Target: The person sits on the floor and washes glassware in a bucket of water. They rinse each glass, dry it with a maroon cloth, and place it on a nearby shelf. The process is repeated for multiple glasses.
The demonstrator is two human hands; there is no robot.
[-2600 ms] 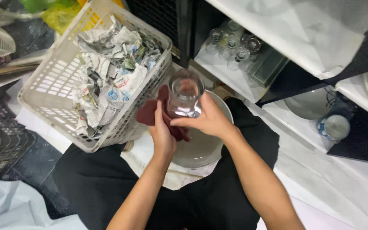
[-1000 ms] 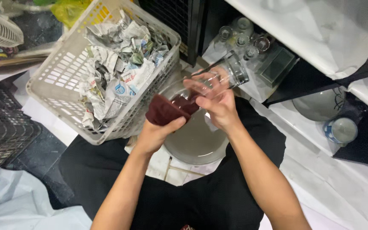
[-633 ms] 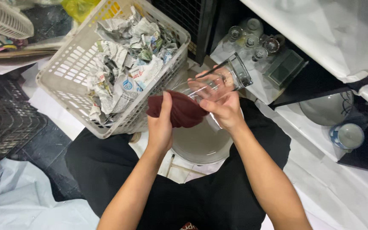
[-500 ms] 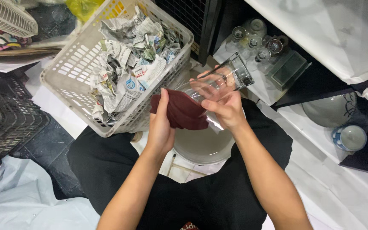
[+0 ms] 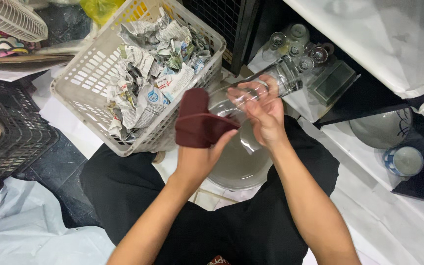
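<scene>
Maroon cloth gripped in left hand, right hand holding glass beside basket rim.

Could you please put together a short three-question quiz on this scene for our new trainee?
1. True or false: the left hand holds a dark red cloth.
2. What does the right hand hold? A) a clear glass B) a spoon C) a book
3. What fills the white basket?

Key:
1. True.
2. A, the clear glass, lying on its side.
3. Crumpled newspaper.
</scene>
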